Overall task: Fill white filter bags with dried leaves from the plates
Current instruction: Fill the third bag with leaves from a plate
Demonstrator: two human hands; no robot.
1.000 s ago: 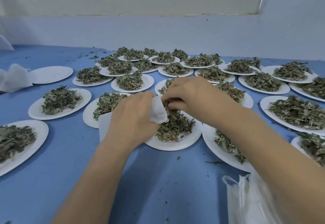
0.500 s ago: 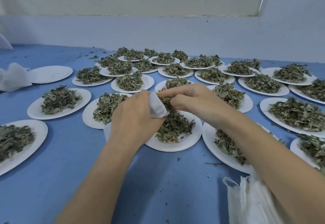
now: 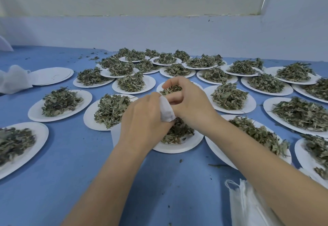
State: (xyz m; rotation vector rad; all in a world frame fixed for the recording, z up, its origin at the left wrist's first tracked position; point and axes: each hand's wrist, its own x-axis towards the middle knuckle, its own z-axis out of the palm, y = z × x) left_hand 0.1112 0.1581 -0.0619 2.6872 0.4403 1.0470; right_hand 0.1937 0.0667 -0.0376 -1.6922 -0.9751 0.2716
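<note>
Centrally, one white plate (image 3: 179, 146) of dried leaves (image 3: 174, 131) on the blue table (image 3: 74, 169) serves as reference. Far left of it: crumpled white bags (image 3: 13, 81) beside a stack of bare plates (image 3: 52, 75). Just above its left edge: left hand (image 3: 142, 121), fingers curled round a white filter bag (image 3: 166, 111). Touching that bag from the right: right hand (image 3: 190, 101), fingers bent, pinching leaves at the bag's mouth. Below and right of the plate: a bundle of flat white bags (image 3: 248, 206). Around it: many plates heaped with leaves.
</note>
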